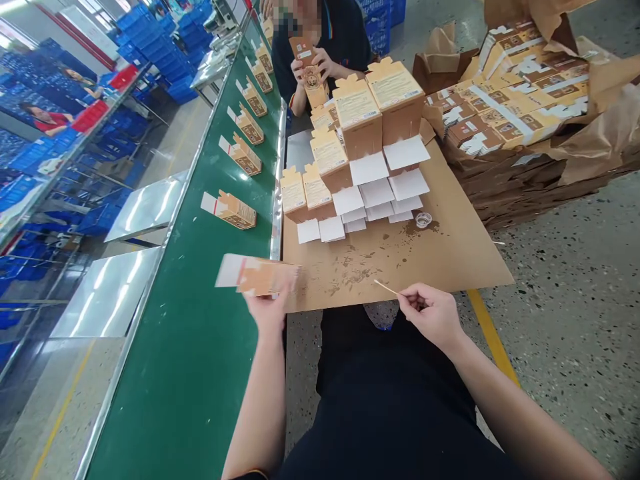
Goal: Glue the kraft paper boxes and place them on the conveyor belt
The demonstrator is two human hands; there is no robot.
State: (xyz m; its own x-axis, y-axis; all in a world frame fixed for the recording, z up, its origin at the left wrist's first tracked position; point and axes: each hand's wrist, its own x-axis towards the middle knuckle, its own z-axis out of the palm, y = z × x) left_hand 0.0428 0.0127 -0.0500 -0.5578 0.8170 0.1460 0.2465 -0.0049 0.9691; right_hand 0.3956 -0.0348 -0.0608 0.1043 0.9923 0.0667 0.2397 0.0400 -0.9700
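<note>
Carton [263,275] above the meeting edge of green conveyor [190,347] and brown cardboard sheet [450,260], long axis crosswise.
Gripped in left hand [271,308], the nearer; well left of thin stick [387,287], pinched in right hand [431,313], tip pointing cartonward.

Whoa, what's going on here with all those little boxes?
The person's left hand is holding a small box, blurred in the picture, by the edge of the green surface. The right hand pinches a thin stick. More boxes are stacked on the brown board, with a little clear cup and dark spots nearby. Other boxes sit in a row on the green surface. Across the board, another person holds a brown box.
</note>
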